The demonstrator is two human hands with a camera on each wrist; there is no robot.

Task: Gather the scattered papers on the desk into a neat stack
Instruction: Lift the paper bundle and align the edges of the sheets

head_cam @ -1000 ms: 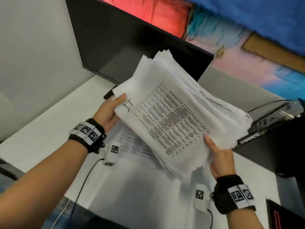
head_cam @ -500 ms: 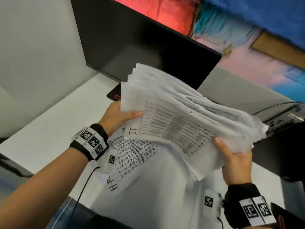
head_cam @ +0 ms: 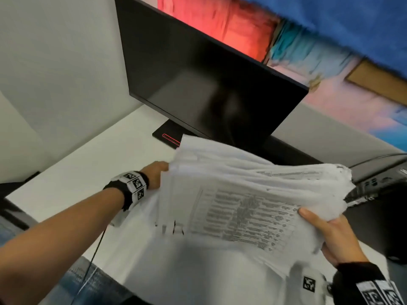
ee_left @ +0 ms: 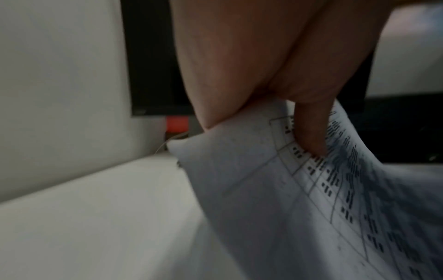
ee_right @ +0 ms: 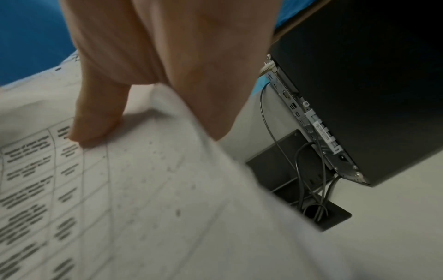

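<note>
A thick, uneven sheaf of printed papers [head_cam: 246, 194] hangs over the white desk [head_cam: 92, 172], its top sheet bearing a table of text. My left hand [head_cam: 157, 175] grips the sheaf's left edge, fingers hidden under the sheets. In the left wrist view the left hand [ee_left: 275, 106] pinches the paper's corner [ee_left: 239, 151]. My right hand [head_cam: 326, 234] holds the right edge with the thumb on top. The right wrist view shows that thumb [ee_right: 95, 121] pressing on the printed sheet [ee_right: 120, 189]. Blurred sheets [head_cam: 167, 227] lie below the sheaf.
A black monitor [head_cam: 209, 84] stands at the back of the desk on a black base with a red stripe [head_cam: 169, 137]. A black computer box [head_cam: 378, 194] with cables is at the right, also seen as the box [ee_right: 359, 94] beside a cable hole [ee_right: 318, 210].
The sheaf has tipped from steeply raised to nearly flat and come lower toward the desk. My left hand slid under its left edge; the right hand keeps its hold.
</note>
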